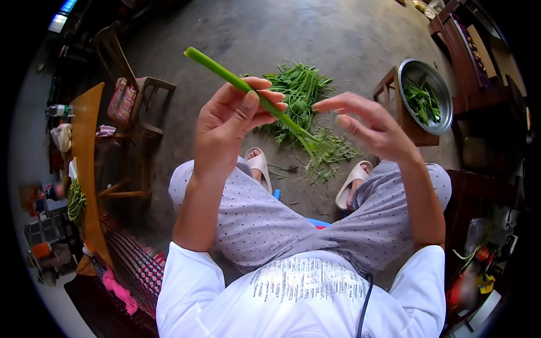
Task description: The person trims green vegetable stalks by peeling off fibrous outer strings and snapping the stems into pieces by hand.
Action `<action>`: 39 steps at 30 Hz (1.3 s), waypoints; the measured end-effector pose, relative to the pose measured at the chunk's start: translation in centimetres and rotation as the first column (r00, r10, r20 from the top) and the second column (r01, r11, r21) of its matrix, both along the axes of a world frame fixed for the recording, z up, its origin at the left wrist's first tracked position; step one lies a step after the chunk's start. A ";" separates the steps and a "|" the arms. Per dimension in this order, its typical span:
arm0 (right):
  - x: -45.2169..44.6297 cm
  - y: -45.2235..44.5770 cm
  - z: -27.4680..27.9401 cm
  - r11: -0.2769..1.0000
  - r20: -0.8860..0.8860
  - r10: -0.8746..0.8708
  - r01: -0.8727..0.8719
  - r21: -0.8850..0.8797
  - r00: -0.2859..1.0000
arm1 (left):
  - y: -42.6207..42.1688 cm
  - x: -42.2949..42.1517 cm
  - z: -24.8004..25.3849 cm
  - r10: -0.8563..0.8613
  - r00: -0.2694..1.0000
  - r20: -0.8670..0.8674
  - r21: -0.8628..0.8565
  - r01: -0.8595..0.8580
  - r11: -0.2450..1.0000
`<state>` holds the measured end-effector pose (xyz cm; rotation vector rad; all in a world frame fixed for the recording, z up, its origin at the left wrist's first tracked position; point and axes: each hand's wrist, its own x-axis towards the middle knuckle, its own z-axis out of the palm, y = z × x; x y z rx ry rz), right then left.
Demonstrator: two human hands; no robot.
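A long green celery stalk [225, 74] slants across my left hand [231, 115], pinched between the thumb and fingers. Its thick cut end points to the upper left, and its thin end runs down to the right. My right hand [369, 125] hovers to the right of that thin end, thumb and fingers apart, with nothing seen in it. Behind and below both hands, a pile of leafy green stalks [301, 84] lies on the floor. Loose leaves and trimmings [332, 155] are scattered at its near side, between my feet.
A metal basin [402, 84] holding green stalks sits on a wooden stool [420, 133] to the right. At left stand a wooden chair [151, 84] with a cushion and a wooden table [90, 135] with a bundle of green beans [76, 201]. Dark furniture lines the right side.
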<state>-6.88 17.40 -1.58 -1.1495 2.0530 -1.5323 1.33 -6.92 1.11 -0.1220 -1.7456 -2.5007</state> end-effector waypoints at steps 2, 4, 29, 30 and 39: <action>1.0 -0.8 0.2 0.985 0.025 0.108 -0.103 -0.137 0.994 | 0.6 -0.4 -0.2 -0.048 0.999 -0.010 -0.020 0.048 0.999; 2.4 -1.2 1.6 0.994 0.322 0.075 -0.047 -0.094 0.944 | 1.8 -0.8 -0.1 0.011 1.000 -0.014 0.019 -0.011 1.000; 4.5 -2.1 3.5 0.862 -0.133 -0.501 0.477 -0.173 0.855 | 5.6 -2.0 -0.2 -0.002 0.639 -0.769 -0.613 -0.737 0.285; 4.6 -2.3 3.4 0.861 -0.138 -0.502 0.477 -0.176 0.854 | 5.8 -2.0 -0.2 -0.003 0.634 -0.773 -0.608 -0.741 0.285; 4.5 -3.3 3.6 0.801 -0.031 -0.553 0.521 -0.294 0.832 | 6.9 -2.4 -0.3 0.163 0.649 -0.743 -0.542 -0.727 0.423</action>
